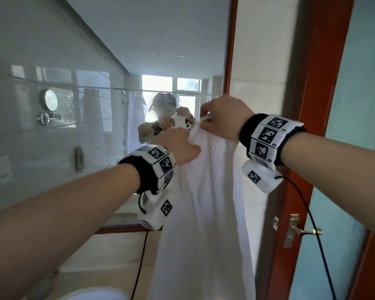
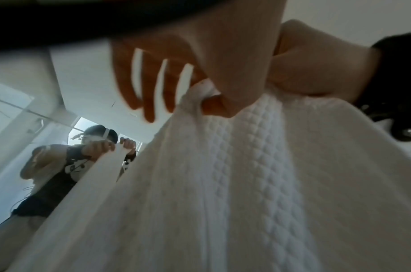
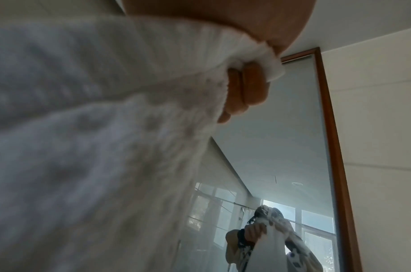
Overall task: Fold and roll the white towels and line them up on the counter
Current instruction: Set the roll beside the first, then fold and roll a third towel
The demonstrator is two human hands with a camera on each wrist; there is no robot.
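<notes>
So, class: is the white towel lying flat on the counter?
No, the towel hangs in the air, held at its top edge by both hands.

White towel [image 1: 206, 191], quilted diamond/waffle texture w/ plain smooth bands (clearest in left wrist view [image 2: 258, 165]). Wristbands [image 1: 266, 139] black, carrying white tiles w/ black square-code markers; white camera boxes [image 1: 260, 178] below them w/ same b/w markers, black cables. Door frame [image 1: 312, 83] reddish-brown wood, door panel [image 1: 359, 105] pale teal frosted. Door handle [image 1: 301, 230] brass/gold. Mirror frame [image 3: 335, 147] also red-brown. Wall tiles [image 1: 264, 61] cream. Round shaving mirror [image 1: 49, 100] chrome.
</notes>
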